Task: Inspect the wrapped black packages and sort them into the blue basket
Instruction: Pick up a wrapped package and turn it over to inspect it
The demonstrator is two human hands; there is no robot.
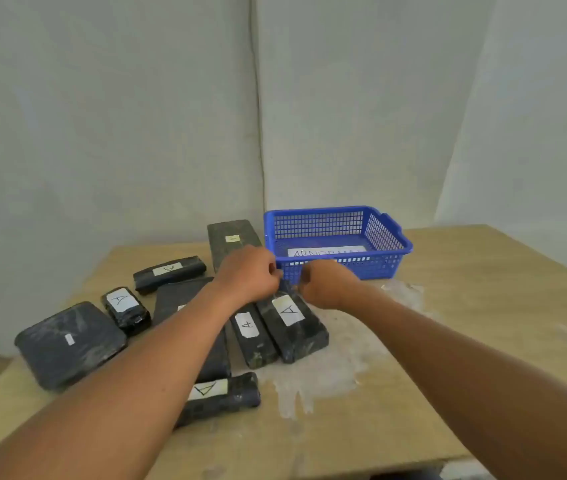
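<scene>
Both hands meet at the far end of one labelled package (292,323), just before the blue basket (393,239); left hand (249,271) and right hand (327,282) curl fingers there, seemingly gripping its end to lift it for inspection, though contact is hidden. I count eight black packages on the table (483,341), none in the single basket, which holds only a paper label (327,251).

Both bare forearms are stretched forward and converge just in front of the blue basket (339,237). The left hand (247,273) is held knuckles-up with the fingers curled under. The right hand (327,284) is likewise curled, close beside it, not touching. What the fingertips pinch, if anything, cannot be made out.
</scene>
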